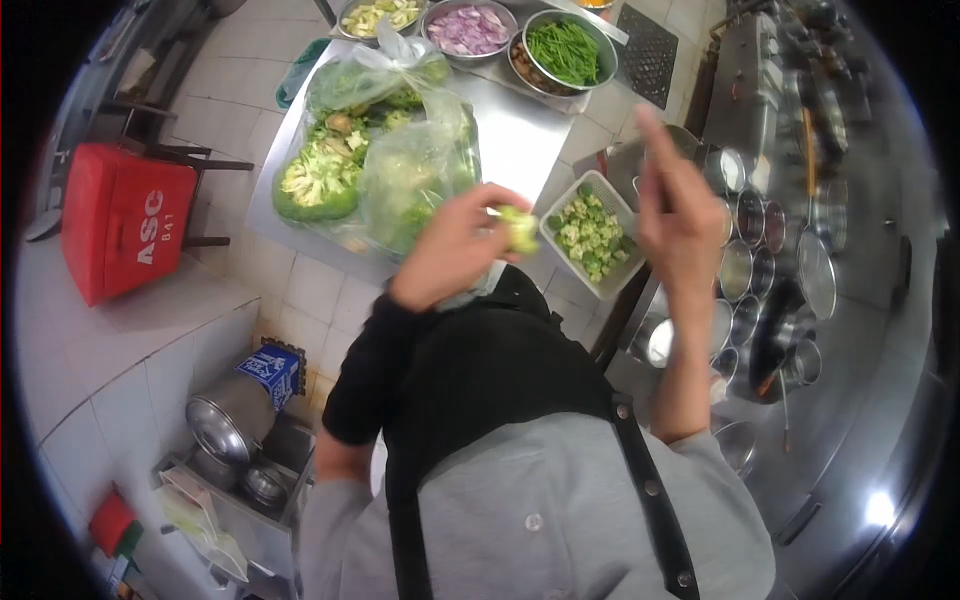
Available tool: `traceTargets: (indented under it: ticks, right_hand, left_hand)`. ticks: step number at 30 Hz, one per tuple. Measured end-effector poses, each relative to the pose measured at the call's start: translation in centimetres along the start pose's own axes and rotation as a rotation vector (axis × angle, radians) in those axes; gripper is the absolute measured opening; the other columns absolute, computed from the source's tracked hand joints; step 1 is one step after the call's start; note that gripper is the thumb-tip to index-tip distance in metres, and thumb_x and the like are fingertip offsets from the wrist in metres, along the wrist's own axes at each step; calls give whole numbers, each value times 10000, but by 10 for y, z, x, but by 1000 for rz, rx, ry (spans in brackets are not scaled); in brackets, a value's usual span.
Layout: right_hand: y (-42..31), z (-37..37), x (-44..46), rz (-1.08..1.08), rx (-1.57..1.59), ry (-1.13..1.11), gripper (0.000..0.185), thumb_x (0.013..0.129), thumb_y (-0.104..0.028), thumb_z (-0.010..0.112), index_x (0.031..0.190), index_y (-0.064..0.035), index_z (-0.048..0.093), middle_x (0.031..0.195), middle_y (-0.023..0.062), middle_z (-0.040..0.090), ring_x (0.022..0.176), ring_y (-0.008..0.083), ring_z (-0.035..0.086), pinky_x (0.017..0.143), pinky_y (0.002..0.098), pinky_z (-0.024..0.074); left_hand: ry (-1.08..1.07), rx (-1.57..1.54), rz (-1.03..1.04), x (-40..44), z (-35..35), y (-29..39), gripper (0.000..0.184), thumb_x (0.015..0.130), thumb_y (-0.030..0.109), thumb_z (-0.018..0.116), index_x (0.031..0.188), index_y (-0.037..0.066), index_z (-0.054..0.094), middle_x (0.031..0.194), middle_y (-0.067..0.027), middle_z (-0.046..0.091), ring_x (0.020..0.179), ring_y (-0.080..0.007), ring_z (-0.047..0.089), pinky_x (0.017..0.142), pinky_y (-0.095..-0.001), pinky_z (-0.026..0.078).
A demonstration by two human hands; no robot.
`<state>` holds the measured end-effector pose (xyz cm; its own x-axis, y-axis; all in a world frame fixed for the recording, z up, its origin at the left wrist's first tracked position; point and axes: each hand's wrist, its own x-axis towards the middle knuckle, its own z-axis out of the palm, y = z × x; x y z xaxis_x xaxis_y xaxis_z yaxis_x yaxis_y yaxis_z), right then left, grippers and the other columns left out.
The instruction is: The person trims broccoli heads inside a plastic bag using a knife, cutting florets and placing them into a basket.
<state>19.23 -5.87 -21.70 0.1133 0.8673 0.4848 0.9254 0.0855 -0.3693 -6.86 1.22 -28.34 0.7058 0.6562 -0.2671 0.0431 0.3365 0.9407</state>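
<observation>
My left hand [457, 245] is closed around a pale green floret piece [519, 229], apparently cauliflower or broccoli. A small bright glint shows at its fingertips; I cannot make out what it is. Left of it, a clear plastic bag [410, 170] holds green heads, and a large cut head [320, 180] with a pale stem side shows at the bag's edge. Raised to the right, my right hand [680, 205] is blurred, its fingers stretched out and nothing visible in them. Between the hands stands a white plastic basket [606, 288] with cut green florets [592, 235].
Bowls of sliced pale vegetable [380, 17], purple onion [468, 30] and green pieces [563, 53] line the far side of the steel table [525, 140]. Several metal containers [737, 270] crowd the right counter. At left sit a red box [125, 222] and a lidded pot [222, 428].
</observation>
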Motion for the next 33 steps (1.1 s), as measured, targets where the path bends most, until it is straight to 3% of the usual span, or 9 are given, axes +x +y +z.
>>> traceTargets:
  ticks: [3, 5, 8, 10, 13, 16, 19, 25, 33]
  right_hand:
    - [15, -32, 0, 16, -118, 110, 771, 1005, 49, 688, 1653, -361, 604, 965, 102, 779, 724, 206, 707, 702, 398, 589]
    - [24, -40, -7, 3, -152, 142, 741, 1016, 47, 681, 1651, -330, 611, 1020, 124, 803, 710, 201, 696, 721, 392, 584]
    - [23, -41, -27, 106, -127, 83, 692, 1034, 38, 673, 1645, -284, 624, 1052, 146, 812, 674, 178, 629, 710, 371, 560]
    - [21, -32, -43, 201, -49, 45, 666, 1044, 32, 670, 1641, -259, 630, 1062, 157, 813, 668, 164, 575, 695, 354, 538]
    - [21, -14, -66, 307, 39, 6, 640, 1052, 27, 668, 1637, -233, 635, 1073, 181, 814, 676, 154, 526, 682, 337, 519]
    - [11, 1, -75, 394, 116, -70, 640, 1052, 22, 670, 1639, -231, 631, 1112, 212, 817, 692, 167, 586, 710, 331, 541]
    - [-8, 21, -69, 382, 251, -110, 675, 1043, 38, 668, 1660, -229, 604, 1160, 237, 817, 871, 237, 781, 835, 358, 590]
    - [-48, 51, -44, 150, 374, -262, 708, 1035, 8, 707, 1684, -236, 568, 1108, 225, 804, 822, 293, 762, 805, 393, 591]
    - [-77, 57, -27, 65, 373, -403, 748, 1018, 3, 729, 1701, -239, 544, 913, 184, 745, 737, 309, 695, 756, 420, 573]
  left_hand:
    - [-154, 172, -95, 75, 59, -60, 402, 998, 51, 640, 1389, -43, 649, 1074, -221, 769, 924, -220, 809, 756, -356, 669]
    - [-206, 69, -197, 106, 98, -79, 608, 982, 184, 686, 1513, -86, 566, 1027, -262, 785, 999, -329, 819, 846, -425, 667]
    - [-170, 624, 80, 117, 131, -98, 844, 1000, 372, 678, 1601, -169, 437, 1315, -414, 685, 1403, -511, 615, 1202, -475, 502]
    - [-224, 598, 153, 96, 114, -63, 777, 1049, 348, 694, 1625, -117, 459, 1567, -375, 574, 1536, -464, 522, 1288, -483, 414]
    - [-81, 590, 258, 52, 63, 0, 624, 1037, 234, 711, 1558, -74, 558, 1550, -313, 608, 1491, -447, 561, 1271, -476, 432]
    - [486, 759, 489, 8, -2, 27, 502, 999, 123, 759, 1468, -8, 637, 1482, -239, 664, 1426, -428, 603, 1254, -495, 437]
    - [1111, 1261, 318, -30, -77, 18, 706, 991, 261, 831, 1582, 0, 548, 1562, -321, 559, 1502, -497, 485, 1279, -535, 379]
    - [1085, 784, 35, -61, -130, -25, 1158, 903, 446, 927, 1733, 11, 246, 1616, -422, 321, 1503, -562, 412, 1240, -606, 408]
    - [1220, 633, 41, -37, -120, -51, 1080, 884, 277, 883, 1694, 14, 218, 1602, -381, 350, 1520, -493, 315, 1243, -521, 405]
